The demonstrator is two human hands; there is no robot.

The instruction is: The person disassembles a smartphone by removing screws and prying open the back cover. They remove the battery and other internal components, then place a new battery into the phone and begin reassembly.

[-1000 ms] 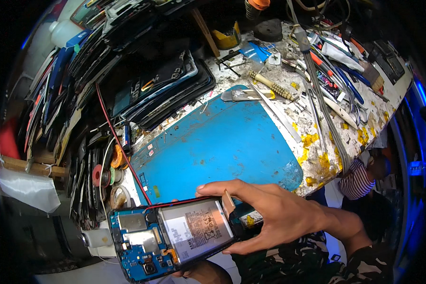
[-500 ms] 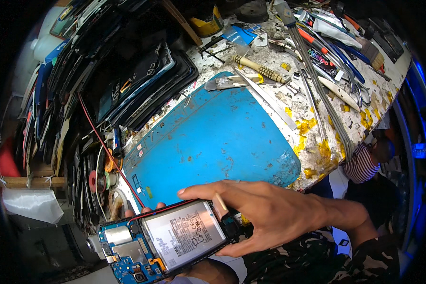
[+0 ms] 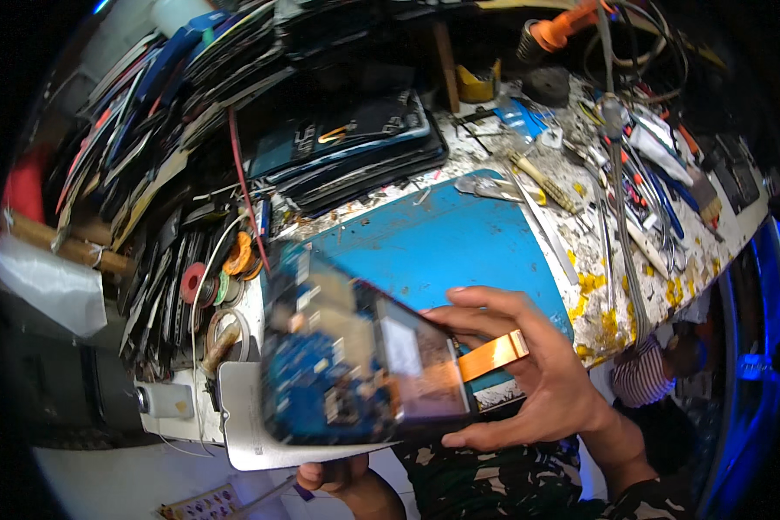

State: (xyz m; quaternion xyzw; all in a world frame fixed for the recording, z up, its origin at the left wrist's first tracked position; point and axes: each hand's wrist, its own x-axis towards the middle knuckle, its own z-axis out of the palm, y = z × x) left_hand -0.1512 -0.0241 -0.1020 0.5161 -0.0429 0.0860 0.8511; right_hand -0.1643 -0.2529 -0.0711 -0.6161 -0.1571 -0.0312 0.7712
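Note:
An opened phone [image 3: 325, 364], smeared by motion, is tilted in front of me with its blue circuit board and pale battery [image 3: 420, 360] showing. My right hand [image 3: 537, 381] grips its right end, thumb below and fingers along the top edge. An orange flex ribbon [image 3: 494, 355] sticks out from that end, toward my right palm. Under the phone lies a flat silver panel [image 3: 247, 433] with rounded corners, mostly covered by it. My left hand [image 3: 347, 481] is closed at the panel's lower edge; the phone and panel hide part of its grip.
Behind is a blue work mat [image 3: 425, 238] on a stained bench. Tweezers [image 3: 546, 230] and a patterned-handled tool [image 3: 542, 180] lie at its right. Stacked phone panels [image 3: 355, 147] stand at the back, wire spools [image 3: 195, 284] at left, and a person in stripes [image 3: 641, 377] at far right.
The phone has risen and tilted, and the silver panel now shows beneath it. My left fingers have left its top edge for below. The orange ribbon now sticks out; the view has shifted.

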